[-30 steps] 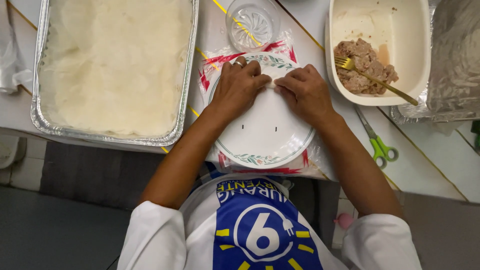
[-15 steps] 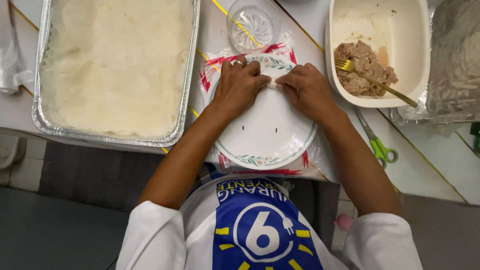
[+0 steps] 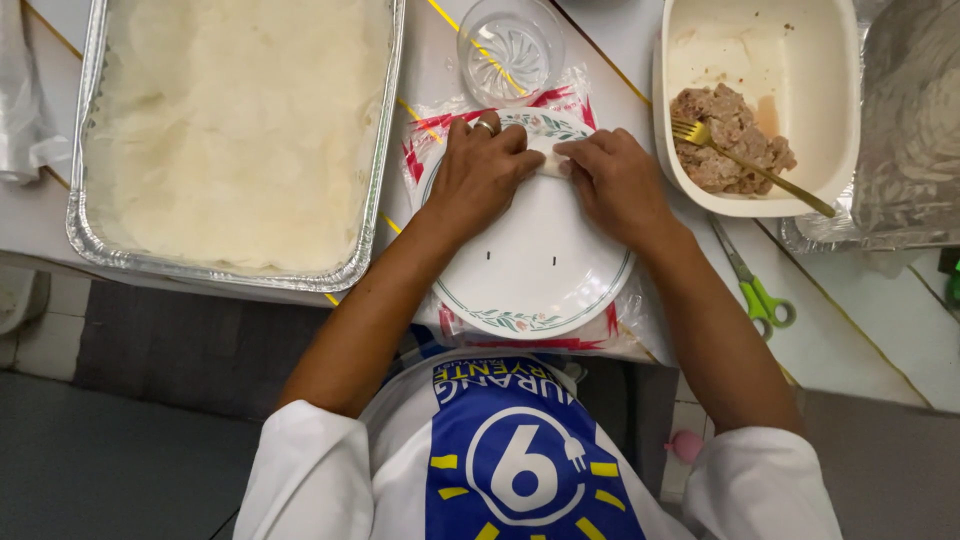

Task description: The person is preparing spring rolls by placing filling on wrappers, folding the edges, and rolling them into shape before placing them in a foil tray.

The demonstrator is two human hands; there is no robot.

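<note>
- Pinching a small pale dough wrapper [image 3: 548,158] between them, left hand [image 3: 482,175] and right hand [image 3: 618,183] fingers still sit on the round white floral-rimmed plate [image 3: 530,285], barely shifted since before.
- Foil tray of white wrappers [image 3: 235,130] left, clear glass bowl [image 3: 508,50] ahead.
- Cream tub of minced filling [image 3: 735,135] with gold fork [image 3: 750,165], green-handled scissors [image 3: 755,290] on the table [image 3: 850,330] right.

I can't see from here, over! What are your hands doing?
Left hand and right hand both pressing a small white wrap on the plate. Nothing in the way.

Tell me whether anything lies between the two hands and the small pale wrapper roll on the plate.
Nothing visible does: the left hand and right hand both touch the small pale wrapper roll on the round white floral-rimmed plate.
</note>
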